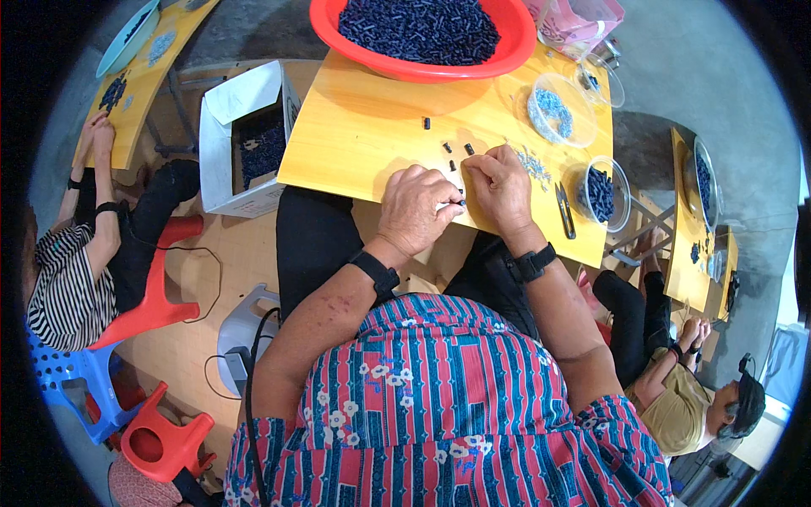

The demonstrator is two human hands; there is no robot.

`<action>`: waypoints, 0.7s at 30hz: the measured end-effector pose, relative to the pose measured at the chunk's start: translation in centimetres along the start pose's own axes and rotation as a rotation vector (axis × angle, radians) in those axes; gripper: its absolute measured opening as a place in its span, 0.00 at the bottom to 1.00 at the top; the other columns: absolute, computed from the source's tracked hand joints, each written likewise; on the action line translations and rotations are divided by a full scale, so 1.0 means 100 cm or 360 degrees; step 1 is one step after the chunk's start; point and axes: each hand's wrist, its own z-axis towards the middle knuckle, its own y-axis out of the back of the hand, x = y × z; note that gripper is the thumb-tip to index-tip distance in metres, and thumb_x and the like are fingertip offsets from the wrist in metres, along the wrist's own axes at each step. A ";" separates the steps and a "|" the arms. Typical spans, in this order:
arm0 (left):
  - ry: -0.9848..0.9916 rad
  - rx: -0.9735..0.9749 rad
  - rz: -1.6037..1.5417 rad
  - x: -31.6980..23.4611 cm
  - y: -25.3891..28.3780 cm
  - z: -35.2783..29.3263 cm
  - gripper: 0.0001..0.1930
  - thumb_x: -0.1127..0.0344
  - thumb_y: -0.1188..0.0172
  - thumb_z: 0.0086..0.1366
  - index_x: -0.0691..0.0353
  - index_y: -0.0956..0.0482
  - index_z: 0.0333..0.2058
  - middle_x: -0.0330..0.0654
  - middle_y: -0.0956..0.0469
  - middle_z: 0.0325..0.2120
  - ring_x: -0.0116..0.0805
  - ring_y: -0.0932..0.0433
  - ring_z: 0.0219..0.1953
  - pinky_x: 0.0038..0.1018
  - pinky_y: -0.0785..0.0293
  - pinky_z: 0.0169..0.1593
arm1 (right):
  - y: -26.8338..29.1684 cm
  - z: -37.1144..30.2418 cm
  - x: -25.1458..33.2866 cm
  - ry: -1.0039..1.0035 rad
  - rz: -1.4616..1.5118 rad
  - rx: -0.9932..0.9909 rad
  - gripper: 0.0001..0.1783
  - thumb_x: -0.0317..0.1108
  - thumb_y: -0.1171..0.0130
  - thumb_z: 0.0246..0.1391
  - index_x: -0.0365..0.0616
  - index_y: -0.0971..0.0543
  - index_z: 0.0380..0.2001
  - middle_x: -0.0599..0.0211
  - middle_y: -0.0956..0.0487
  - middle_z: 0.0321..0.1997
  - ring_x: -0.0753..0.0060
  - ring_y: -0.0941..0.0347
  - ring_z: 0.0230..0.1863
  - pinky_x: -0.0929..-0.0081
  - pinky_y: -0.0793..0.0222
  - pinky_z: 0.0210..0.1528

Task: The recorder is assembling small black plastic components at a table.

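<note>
At the near edge of the yellow table (355, 127), my left hand (414, 207) pinches a small white-and-dark piece (450, 204) between thumb and forefinger. Just right of it, my right hand (504, 190) has its thumb and forefinger pressed together over the tabletop; whatever is between them is hidden. Several short black cylindrical pieces (469, 149) lie loose beyond my fingers. A scatter of small clear-blue bits (534, 167) is beside my right hand. Farther right lies a black tool like thread snips (564, 211).
A red basin (515, 59) full of dark pieces stands at the far edge. Clear tubs hold pale-blue bits (553, 114) and dark pieces (600, 194) on the right. A white carton (224, 152) sits left of the table. Other people work at tables on both sides.
</note>
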 end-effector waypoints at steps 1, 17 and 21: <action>-0.0001 0.0002 -0.0002 0.001 0.000 0.000 0.06 0.60 0.31 0.52 0.51 0.17 0.27 0.32 0.21 0.29 0.38 0.26 0.40 0.36 0.33 0.49 | 0.002 -0.002 0.000 -0.0006 -0.0002 0.0005 0.02 0.29 0.37 0.50 0.46 0.17 0.29 0.58 0.25 0.29 0.50 0.25 0.35 0.58 0.28 0.36; -0.0025 0.0014 0.0064 0.001 -0.002 0.000 0.08 0.58 0.31 0.52 0.52 0.19 0.26 0.35 0.23 0.28 0.40 0.26 0.39 0.38 0.34 0.48 | -0.011 0.030 0.007 0.0529 0.0049 0.0396 0.24 0.27 0.38 0.47 0.49 0.19 0.52 0.65 0.21 0.59 0.52 0.26 0.54 0.61 0.29 0.58; -0.0022 0.0013 0.0032 0.001 -0.001 -0.001 0.08 0.58 0.31 0.52 0.53 0.19 0.26 0.35 0.23 0.29 0.41 0.26 0.40 0.38 0.34 0.48 | -0.013 0.036 0.002 0.0640 -0.0015 0.0572 0.24 0.30 0.38 0.46 0.47 0.18 0.51 0.66 0.20 0.57 0.52 0.27 0.54 0.61 0.30 0.60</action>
